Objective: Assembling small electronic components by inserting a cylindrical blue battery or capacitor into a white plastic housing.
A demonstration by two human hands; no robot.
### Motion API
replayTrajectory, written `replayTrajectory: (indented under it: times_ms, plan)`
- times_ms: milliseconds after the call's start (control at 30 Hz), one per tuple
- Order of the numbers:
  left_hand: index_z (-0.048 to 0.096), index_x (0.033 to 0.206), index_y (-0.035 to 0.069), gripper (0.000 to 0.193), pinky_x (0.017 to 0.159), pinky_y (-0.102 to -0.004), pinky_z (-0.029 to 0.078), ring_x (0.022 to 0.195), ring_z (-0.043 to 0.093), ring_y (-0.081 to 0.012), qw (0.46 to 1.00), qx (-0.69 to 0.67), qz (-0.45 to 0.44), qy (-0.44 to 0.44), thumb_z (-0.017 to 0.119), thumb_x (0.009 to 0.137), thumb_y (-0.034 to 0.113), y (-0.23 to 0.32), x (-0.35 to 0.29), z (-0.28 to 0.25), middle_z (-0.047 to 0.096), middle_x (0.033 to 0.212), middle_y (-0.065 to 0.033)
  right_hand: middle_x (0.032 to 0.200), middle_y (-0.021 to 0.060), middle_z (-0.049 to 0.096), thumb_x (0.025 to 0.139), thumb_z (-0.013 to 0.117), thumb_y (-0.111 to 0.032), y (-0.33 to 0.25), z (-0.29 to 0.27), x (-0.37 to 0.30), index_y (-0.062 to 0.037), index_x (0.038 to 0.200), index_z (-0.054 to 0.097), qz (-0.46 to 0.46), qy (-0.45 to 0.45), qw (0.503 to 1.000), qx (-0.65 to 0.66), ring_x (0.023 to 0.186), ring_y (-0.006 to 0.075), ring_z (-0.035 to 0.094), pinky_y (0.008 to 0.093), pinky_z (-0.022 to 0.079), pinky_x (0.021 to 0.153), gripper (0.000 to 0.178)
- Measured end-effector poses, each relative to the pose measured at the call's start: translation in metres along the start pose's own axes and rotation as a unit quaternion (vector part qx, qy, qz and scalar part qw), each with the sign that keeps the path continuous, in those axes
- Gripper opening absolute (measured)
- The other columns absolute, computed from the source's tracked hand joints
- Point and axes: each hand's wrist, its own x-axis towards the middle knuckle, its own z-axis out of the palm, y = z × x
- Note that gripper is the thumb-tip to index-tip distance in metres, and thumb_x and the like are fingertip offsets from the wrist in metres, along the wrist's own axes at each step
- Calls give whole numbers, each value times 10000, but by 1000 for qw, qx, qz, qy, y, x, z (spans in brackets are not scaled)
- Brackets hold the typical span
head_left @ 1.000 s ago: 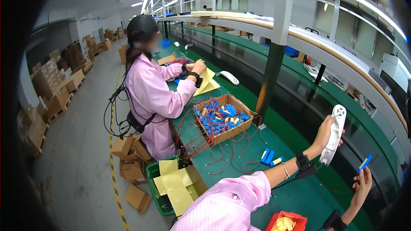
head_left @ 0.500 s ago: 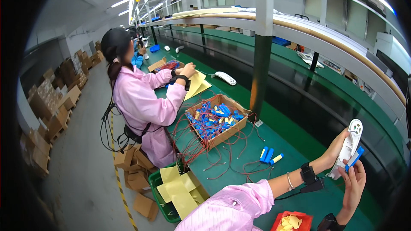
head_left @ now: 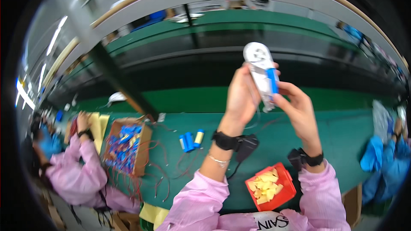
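Observation:
In the head view my left hand is closed around a white plastic housing, held up tilted above the bench. A round, spoked part marks the housing's top end, and a thin wire hangs beside my left wrist. Against the housing's right side lies a blue battery, pinched by the thumb and fingers of my right hand. Blur hides whether the battery sits inside the shell or only touches it. Several blue and cream batteries rest on the bench, left of my left forearm.
A cardboard box of wired batteries stands left on the green bench. Below my hands is a red bin with yellow paper pieces. A dark green post rises behind. Co-workers sit left and right.
My view has swung right and down, bringing my hands from the right edge toward the middle. Both hands still hold the housing and the blue battery together.

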Motion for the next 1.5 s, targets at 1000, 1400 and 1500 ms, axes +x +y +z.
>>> replayTrajectory:
  times_ms: [1000,1400,1500]
  plan:
    - [290,1416,10,500,1054,-444,385,1260,454,-337,999,-34,-3,13,273,1017,311,-36,-1,33,433,1370,-236,954,188,640,858,639,-46,-7,-17,-8,54,1084,633,-54,139,963,-224,862,250,683,335,559,790,247]
    - [310,1402,8,491,1037,-431,398,1230,480,-316,998,-19,29,44,267,1018,311,-33,-8,36,465,1340,-223,949,146,610,844,638,6,-5,2,-10,49,1066,636,-92,154,956,-234,850,249,675,318,564,751,227]
    - [321,1397,5,491,1035,-428,398,1231,480,-315,999,-30,27,35,274,1016,311,-35,-5,34,469,1340,-220,944,147,602,831,631,31,2,-3,-7,49,1057,636,-111,147,956,-230,831,252,670,312,557,727,227]
